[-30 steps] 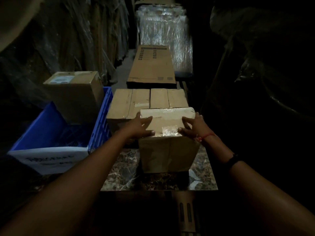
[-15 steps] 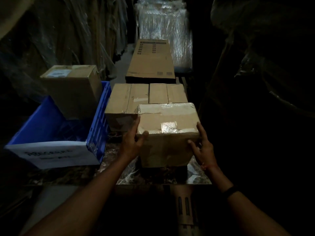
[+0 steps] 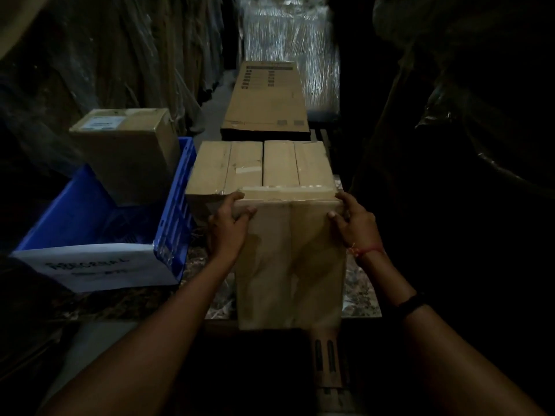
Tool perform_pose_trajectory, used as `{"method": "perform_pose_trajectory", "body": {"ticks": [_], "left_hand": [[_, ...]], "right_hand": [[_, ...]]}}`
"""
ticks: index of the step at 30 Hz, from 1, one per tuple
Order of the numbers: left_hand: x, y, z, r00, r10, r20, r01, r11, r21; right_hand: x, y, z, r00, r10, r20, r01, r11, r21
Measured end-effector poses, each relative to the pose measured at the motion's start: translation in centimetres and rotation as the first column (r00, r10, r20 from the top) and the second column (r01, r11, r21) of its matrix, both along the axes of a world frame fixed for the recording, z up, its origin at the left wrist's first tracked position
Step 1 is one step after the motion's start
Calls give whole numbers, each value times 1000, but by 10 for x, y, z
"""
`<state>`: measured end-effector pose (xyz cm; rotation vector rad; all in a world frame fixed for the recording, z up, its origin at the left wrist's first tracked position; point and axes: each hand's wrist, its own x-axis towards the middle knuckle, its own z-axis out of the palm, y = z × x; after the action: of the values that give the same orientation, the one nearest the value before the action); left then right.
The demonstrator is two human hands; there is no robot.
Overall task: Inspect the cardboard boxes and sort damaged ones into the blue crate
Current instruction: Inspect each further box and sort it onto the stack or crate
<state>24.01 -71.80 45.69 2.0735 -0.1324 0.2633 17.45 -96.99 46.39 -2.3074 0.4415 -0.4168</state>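
Both hands, left hand (image 3: 226, 228) and right hand (image 3: 357, 225), clamp near box (image 3: 289, 259) sides | tipped toward camera | risk: slips off table edge (image 3: 365, 307), palm-only grip

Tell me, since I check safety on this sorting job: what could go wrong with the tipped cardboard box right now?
1. The tall brown cardboard box is gripped only at its top corners by the left hand and right hand; it may slip.
2. Its lower end overhangs the marble tabletop edge and could drop.
3. Dim light may hide damage.
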Motion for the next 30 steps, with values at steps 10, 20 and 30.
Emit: {"method": "perform_pose_trajectory", "body": {"ticks": [10,20,30], "left_hand": [[54,-7,-14,964,-21,-266,18,1000,-15],[118,-22,-74,889,-83,-451,30,992,-124],[153,-33,-116,874,-85,-479,-33,972,-232]], "right_hand": [[53,13,-9,990,-54,-134,48,998,-45],[116,6,-62,975,-141,-171,164,978,132],[157,-2,-112,951,-244,-190,280,939,197]]}}
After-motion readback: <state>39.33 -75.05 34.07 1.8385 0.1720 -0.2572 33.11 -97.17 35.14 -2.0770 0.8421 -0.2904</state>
